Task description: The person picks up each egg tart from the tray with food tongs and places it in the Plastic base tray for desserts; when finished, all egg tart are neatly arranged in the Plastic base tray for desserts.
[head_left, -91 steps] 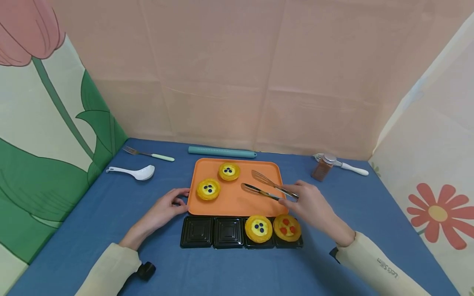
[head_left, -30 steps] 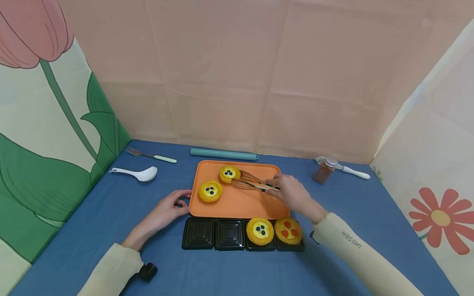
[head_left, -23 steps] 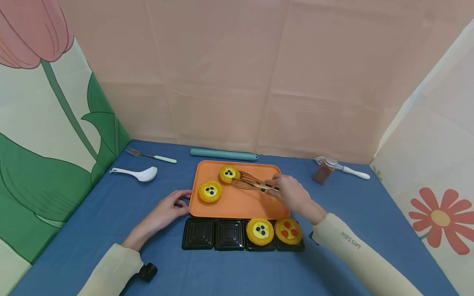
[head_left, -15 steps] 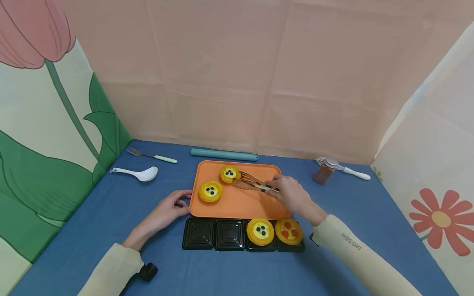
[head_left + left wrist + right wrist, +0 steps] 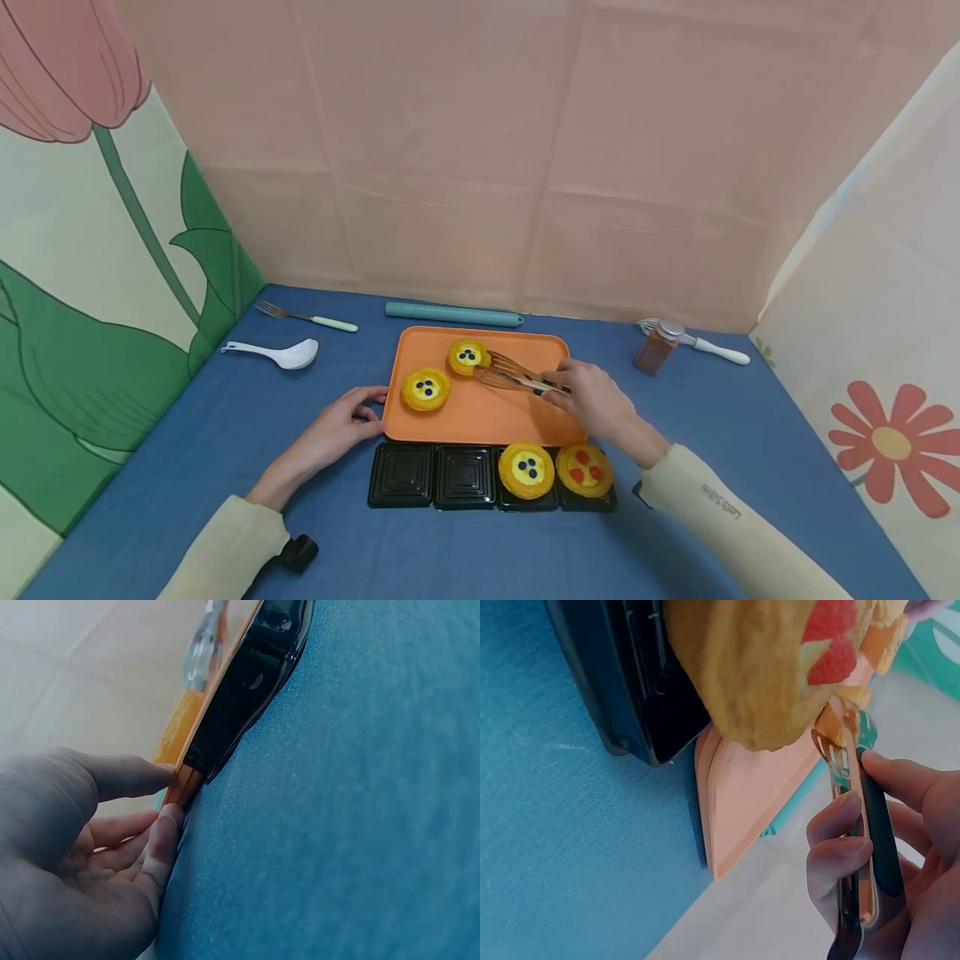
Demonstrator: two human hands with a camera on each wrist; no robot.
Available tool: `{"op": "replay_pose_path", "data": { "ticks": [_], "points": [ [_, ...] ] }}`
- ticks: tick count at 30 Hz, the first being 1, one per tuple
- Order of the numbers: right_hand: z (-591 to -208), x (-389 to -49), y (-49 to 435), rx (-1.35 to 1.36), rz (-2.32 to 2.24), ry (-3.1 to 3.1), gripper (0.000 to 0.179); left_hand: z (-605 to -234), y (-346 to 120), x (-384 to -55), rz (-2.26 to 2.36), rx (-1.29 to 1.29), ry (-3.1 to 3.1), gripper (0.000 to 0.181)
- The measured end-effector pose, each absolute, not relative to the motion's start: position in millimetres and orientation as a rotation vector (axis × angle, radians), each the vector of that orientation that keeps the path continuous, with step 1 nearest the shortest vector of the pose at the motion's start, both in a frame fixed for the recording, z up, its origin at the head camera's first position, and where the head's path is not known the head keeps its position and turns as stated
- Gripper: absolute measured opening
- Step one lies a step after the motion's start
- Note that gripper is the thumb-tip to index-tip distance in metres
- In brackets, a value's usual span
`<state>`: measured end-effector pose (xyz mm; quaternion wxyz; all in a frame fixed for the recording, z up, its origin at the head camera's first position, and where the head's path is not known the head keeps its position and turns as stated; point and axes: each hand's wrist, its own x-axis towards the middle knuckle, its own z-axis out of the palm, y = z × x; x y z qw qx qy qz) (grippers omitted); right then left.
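Observation:
My left hand (image 5: 347,423) pinches the left edge of the orange tray (image 5: 480,421); the left wrist view shows the fingertips (image 5: 161,780) at its rim. In my right hand (image 5: 596,402) is a pair of metal tongs (image 5: 513,375) with dark handles, squeezed between thumb and fingers. The tong tips meet the right edge of the back blueberry tart (image 5: 468,356); whether they clasp it I cannot tell. Another blueberry tart (image 5: 425,389) lies left on the tray. In front, the black four-compartment tray (image 5: 465,475) bears a blueberry tart (image 5: 527,471) and a strawberry tart (image 5: 584,469) in its right compartments.
A teal rolling-pin-like rod (image 5: 453,314) lies behind the orange tray. To the left are a fork (image 5: 307,317) and a white ladle (image 5: 277,353). At right stand a brown-filled jar (image 5: 657,348) and a whisk (image 5: 708,344). Fabric walls border the blue cloth (image 5: 337,525).
Over the last seconds my right hand has carried the tongs leftward to the back tart and brought their arms closer together. That tart has just shifted slightly right. My left hand stays put.

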<state>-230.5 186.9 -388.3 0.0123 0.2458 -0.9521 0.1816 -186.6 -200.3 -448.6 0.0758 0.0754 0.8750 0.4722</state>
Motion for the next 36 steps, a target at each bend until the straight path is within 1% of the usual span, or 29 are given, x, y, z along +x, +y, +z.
{"op": "replay_pose_path", "data": {
  "ticks": [7, 16, 24, 31, 36],
  "points": [
    [-386.0, -219.1, 194.7, 0.803, 0.563, -2.913, 0.033, -447.9, -200.3, -185.4, 1.424, 0.219, 2.616, 0.057],
    [-384.3, -202.9, 204.7, 0.77, 0.599, -2.903, 0.034, -449.9, -200.5, -185.8, 1.421, 0.219, 2.62, 0.057],
    [-373.8, -178.1, 211.5, 0.786, 0.661, -2.851, 0.032, -448.3, -200.4, -185.5, 1.428, 0.227, 2.615, 0.057],
    [-365.3, -152.8, 215.4, 0.798, 0.622, -2.827, 0.035, -448.6, -201.1, -187.2, 1.435, 0.244, 2.61, 0.057],
    [-360.0, -135.2, 215.7, 0.759, 0.636, -2.871, 0.036, -447.4, -201.1, -186.3, 1.435, 0.244, 2.605, 0.056]
  ]
}}
